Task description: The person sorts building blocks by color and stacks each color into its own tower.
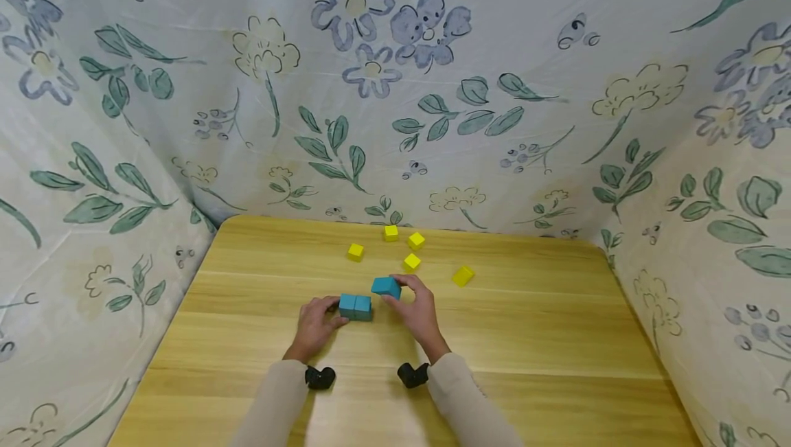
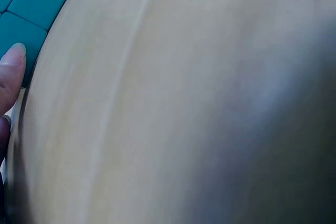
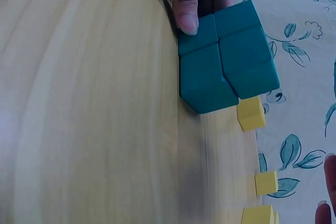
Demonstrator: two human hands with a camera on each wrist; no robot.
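Note:
In the head view, my left hand [image 1: 315, 327] grips the left end of two blue blocks [image 1: 355, 307] standing side by side on the table, touching each other. My right hand [image 1: 419, 306] pinches another blue block [image 1: 386, 287] between thumb and fingers, slightly tilted, just right of and behind that pair. The left wrist view has only a corner of the blue blocks [image 2: 42, 1], with a thumb [image 2: 11, 72] on one face. From the right wrist, the blue blocks [image 3: 244, 51] appear close up, a thumb [image 3: 187, 6] pressing their far end; two fingertips [image 3: 331, 174] show at the right edge.
Several yellow blocks lie scattered toward the back: one at the left [image 1: 355, 252], one nearest my right hand [image 1: 411, 263], and one farther right [image 1: 463, 275]. The wooden table [image 1: 544, 337] ends at a floral cloth [image 1: 537, 179] behind and at both sides.

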